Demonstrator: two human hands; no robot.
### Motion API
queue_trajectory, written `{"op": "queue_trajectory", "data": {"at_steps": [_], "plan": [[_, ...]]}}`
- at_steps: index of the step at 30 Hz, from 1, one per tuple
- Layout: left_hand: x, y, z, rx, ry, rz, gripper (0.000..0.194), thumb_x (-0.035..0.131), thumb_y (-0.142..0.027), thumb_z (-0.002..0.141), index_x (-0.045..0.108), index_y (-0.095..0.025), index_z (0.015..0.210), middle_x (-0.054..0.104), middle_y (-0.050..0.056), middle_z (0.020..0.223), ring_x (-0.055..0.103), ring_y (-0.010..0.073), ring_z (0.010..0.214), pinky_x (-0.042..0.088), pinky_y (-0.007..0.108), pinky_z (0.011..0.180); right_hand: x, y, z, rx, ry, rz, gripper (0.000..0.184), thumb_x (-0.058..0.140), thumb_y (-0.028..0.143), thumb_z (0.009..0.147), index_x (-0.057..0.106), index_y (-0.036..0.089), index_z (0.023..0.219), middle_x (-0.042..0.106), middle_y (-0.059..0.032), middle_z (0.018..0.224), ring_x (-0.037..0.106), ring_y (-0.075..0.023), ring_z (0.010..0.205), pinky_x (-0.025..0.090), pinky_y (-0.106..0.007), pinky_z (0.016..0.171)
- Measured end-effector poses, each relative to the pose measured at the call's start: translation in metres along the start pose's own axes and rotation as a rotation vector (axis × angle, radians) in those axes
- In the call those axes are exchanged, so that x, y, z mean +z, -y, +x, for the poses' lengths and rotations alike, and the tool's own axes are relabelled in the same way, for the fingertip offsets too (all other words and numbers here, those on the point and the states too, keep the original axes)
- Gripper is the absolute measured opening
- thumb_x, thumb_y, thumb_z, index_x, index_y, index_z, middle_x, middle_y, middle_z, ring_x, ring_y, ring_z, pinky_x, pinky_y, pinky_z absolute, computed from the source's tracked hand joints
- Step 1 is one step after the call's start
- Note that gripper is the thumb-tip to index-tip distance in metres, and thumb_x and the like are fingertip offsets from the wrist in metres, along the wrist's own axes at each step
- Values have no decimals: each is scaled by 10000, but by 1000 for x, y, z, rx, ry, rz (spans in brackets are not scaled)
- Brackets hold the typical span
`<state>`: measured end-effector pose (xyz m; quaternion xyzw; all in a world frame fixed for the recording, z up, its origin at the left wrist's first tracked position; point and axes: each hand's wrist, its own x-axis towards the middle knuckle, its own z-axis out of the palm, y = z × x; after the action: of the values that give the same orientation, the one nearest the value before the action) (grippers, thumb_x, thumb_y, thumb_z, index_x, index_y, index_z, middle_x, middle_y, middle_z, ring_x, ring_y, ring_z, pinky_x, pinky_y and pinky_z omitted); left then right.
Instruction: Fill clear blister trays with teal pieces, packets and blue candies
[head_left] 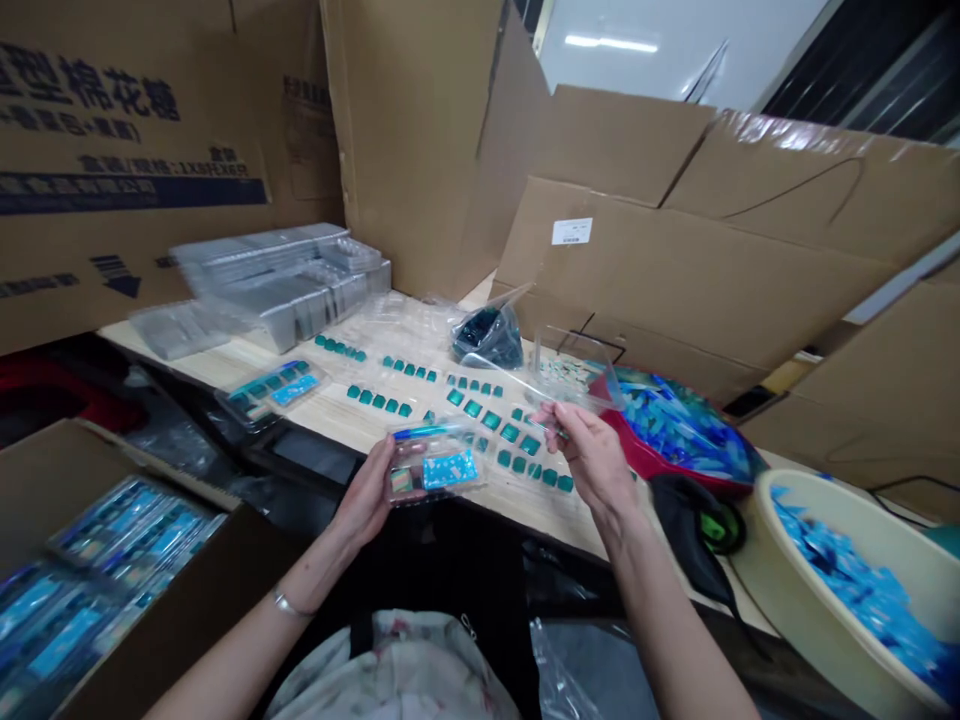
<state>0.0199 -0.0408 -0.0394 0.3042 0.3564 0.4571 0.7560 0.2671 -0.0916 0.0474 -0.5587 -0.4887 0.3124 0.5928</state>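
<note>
My left hand (366,497) grips a clear plastic pack (401,487) by its left side, over the table's front edge. In the pack lie a bright blue patterned piece (450,468), a blue pen-like strip (427,432) along the top and small compartments. My right hand (592,455) is closed in a pinch above the table; what its fingertips hold is too small to name. Below and left of it, dark green square pieces (490,420) sit in rows in clear trays. Another filled pack (274,390) rests at the table's left front.
Stacked clear trays (277,285) stand back left. A bag of dark green pieces (487,338) sits mid-table, near a clear container (574,365). At right are a red basin (637,450) and a cream tub (780,560) with blue pieces. A carton (247,560) of packs stands lower left.
</note>
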Motion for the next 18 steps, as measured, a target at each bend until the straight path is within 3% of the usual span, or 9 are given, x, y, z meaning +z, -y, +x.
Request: {"op": "queue_trajectory", "data": {"at_steps": [4, 8, 14, 18], "plan": [[8, 0, 5, -27, 44, -26, 404, 550, -453, 779, 574, -153, 1049, 623, 133, 1097, 658, 201, 743, 557, 292, 501, 10, -9, 2, 232, 117, 210, 269, 645, 403, 723, 681, 163, 839, 648, -30, 738, 490, -81, 525, 400, -197, 464], [7, 1, 8, -48, 49, -35, 404, 547, -455, 781, 570, -151, 1046, 633, 121, 1066, 652, 181, 712, 554, 281, 491, 19, -11, 0, 294, 196, 273, 260, 647, 385, 725, 680, 154, 838, 674, -46, 784, 518, -80, 550, 427, -187, 481], [10, 13, 8, 27, 65, -124, 374, 571, -436, 770, 553, -170, 1032, 603, 115, 1128, 647, 199, 774, 562, 321, 580, 40, -14, -17, 297, 78, 454, 180, 667, 298, 718, 618, 179, 843, 677, -46, 957, 621, -113, 731, 527, -229, 668], [20, 26, 5, 121, 75, -200, 413, 533, -467, 787, 512, -202, 1104, 550, 104, 1218, 623, 208, 908, 540, 358, 717, 69, -19, -47, 329, -1, 671, 138, 678, 211, 707, 552, 195, 762, 667, -34, 1004, 596, -168, 1013, 482, -311, 901]]}}
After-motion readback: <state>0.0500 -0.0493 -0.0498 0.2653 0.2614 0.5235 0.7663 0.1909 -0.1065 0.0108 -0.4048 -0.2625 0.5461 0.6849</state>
